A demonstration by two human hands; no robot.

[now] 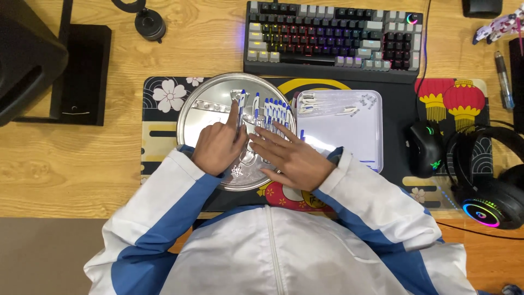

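1. Wooden bench (pixel 82 169) seen from above, with a dark flower-print desk mat (pixel 164 125) laid across its middle so everything sits on something soft.
2. Round silver tray (pixel 202 104) is on the mat's left part. A row of blue-and-white pens (pixel 273 112) lies side by side near its far rim, probably so they stay sorted.
3. Left hand (pixel 218 147) rests on the tray, index finger stretched out onto one pen (pixel 242 104) set a bit apart from the row; its grip isn't clamped on anything, just pressing.
4. Right hand (pixel 292 158) lies flat with fingers spread, tips touching the near ends of the row, holding nothing.
5. White rectangular tray (pixel 349 136) just beside it holds clear pen parts (pixel 327 104) along its far edge.
6. Backlit keyboard (pixel 333 35) at the far edge; mouse (pixel 424 147) and headset (pixel 486 180) toward the right edge. No labels I can make out.
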